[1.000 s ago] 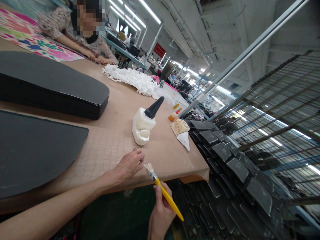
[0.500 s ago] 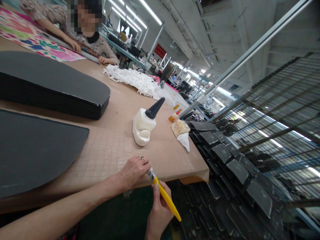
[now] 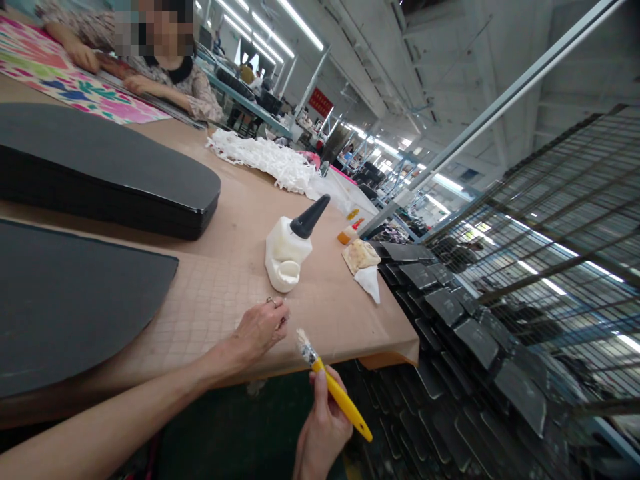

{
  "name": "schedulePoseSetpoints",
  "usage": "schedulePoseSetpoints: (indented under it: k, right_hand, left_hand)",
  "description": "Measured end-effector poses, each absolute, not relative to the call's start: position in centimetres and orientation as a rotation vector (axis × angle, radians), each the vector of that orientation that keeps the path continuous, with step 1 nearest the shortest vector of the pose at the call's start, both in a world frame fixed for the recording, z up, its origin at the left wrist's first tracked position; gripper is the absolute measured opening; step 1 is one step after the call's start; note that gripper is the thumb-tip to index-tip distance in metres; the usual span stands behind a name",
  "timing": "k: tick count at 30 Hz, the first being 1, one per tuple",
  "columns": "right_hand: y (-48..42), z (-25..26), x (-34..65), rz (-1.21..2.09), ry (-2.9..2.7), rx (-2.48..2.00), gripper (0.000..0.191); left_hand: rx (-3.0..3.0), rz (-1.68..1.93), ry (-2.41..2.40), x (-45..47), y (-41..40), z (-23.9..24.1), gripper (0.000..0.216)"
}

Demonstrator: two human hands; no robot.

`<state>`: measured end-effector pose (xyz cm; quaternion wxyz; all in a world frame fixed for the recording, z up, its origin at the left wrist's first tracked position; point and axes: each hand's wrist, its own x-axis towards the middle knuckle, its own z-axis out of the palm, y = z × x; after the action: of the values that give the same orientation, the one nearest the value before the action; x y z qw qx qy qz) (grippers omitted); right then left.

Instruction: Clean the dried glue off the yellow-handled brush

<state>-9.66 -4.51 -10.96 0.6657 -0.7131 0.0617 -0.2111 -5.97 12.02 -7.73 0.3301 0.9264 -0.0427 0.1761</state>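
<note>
I count one yellow brush point(image 3: 340, 397), one white glue bottle point(image 3: 287, 253), two black boards point(image 3: 100, 160), one heap of white trim point(image 3: 265, 157), one co-worker point(image 3: 170, 80).

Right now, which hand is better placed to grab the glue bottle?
Left. The left hand sits on the table nearest the glue bottle, no tool in it; the right hand grips the yellow-handled brush.

Our left grip point(image 3: 260, 327) rests on the near edge of our paper-covered desk point(image 3: 235, 213). Just beyond the grip stands a white glue bottle point(image 3: 286, 257), with stained rags point(image 3: 364, 261) to its right. To the grip's left lies a flat black panel point(image 3: 65, 300), with stacked black panels point(image 3: 100, 170) behind it. White lace point(image 3: 265, 159) lies far beyond.
</note>
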Motion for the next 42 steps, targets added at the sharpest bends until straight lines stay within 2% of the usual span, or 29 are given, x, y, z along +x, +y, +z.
schedulePoseSetpoints:
  k: [5, 9, 11, 14, 18, 23, 28, 32, 42]
  right_hand:
    - [-5.3, -11.0, -9.3, -0.365, -0.060, -1.602, 0.024]
    - [-5.4, -10.7, -9.2, -0.353, -0.256, -1.632, 0.016]
    - [-5.2, -10.6, -9.1, -0.418, -0.299, -1.618, 0.016]
    - [-5.0, -10.1, -8.9, -0.482, -0.289, -1.619, 0.016]
    - [-5.1, -9.5, -8.9, -0.468, -0.206, -1.635, 0.017]
    - [-5.8, -9.6, -9.1, -0.412, -0.237, -1.684, 0.013]
    - [-5.8, -9.5, -9.3, -0.415, -0.232, -1.705, 0.012]
    - [-5.4, -9.3, -9.4, -0.415, -0.179, -1.749, 0.014]
    - [-5.0, -9.7, -10.1, -0.461, -0.314, -1.893, 0.009]
  left_hand:
    - [1.951, 0.316, -0.092, -5.7, 13.0, -8.1, 0.021]
    - [1.797, 0.208, -0.052, -5.6, 13.1, -8.2, 0.022]
    - [1.834, 0.249, -0.119, -5.7, 13.0, -7.8, 0.016]
    - [1.987, 0.322, -0.348, -6.1, 12.4, -7.0, 0.022]
    - [2.313, 0.346, -0.591, -6.5, 11.5, -7.1, 0.016]
    - [2.595, 0.409, -0.689, -6.4, 10.7, -8.0, 0.015]
    - [2.709, 0.495, -0.807, -7.1, 10.1, -7.6, 0.006]
    - [2.707, 0.534, -0.766, -7.3, 10.1, -7.3, 0.007]
    - [2.635, 0.199, -0.595, -7.0, 10.6, -7.2, 0.015]
